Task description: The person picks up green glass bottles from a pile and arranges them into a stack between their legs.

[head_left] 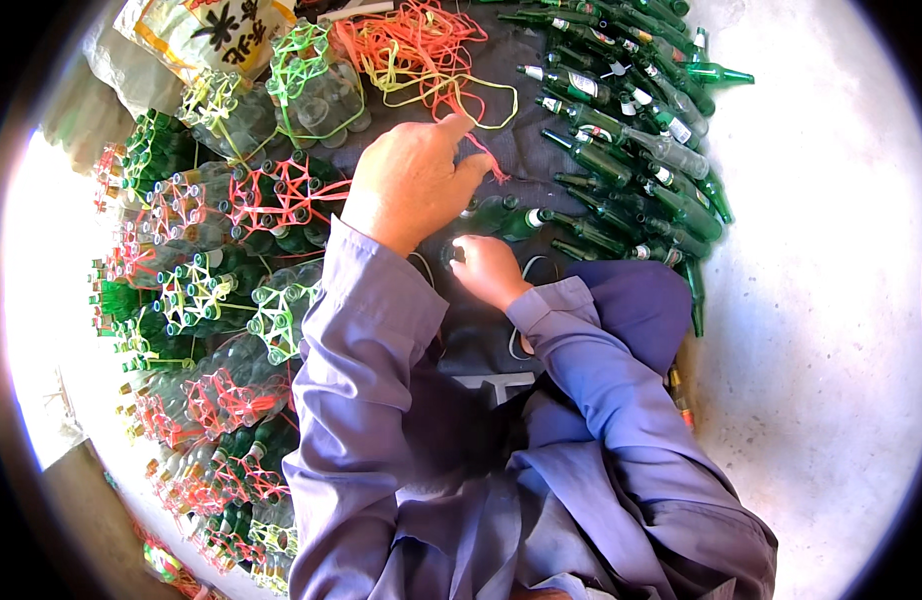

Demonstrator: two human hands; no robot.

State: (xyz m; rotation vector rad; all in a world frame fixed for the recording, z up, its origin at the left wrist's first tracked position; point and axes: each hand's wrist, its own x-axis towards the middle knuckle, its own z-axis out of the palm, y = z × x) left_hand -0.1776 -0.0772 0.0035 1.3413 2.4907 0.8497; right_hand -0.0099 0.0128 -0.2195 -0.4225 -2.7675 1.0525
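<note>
My left hand [411, 185] is raised in the middle, fingers curled and thumb forward. A strand of pink-red plastic string [497, 170] sticks out past its thumb and forefinger, apparently gripped there; the other fingers are hidden. Lower and to the right, my right hand [488, 272] closes on the round end of a glass bottle [453, 253], whose body is mostly hidden. Green bottles [501, 218] lie just beyond it. At the far side, a loose tangle of red and yellow string [416, 45] rests on the dark cloth [516, 145].
Glass bottles tied in bundles with coloured string [196, 290] crowd the left side. Many loose green bottles [621, 140] lie piled at the right. A printed sack [216, 35] stands at the far left. Pale concrete floor [811, 330] stretches along the right.
</note>
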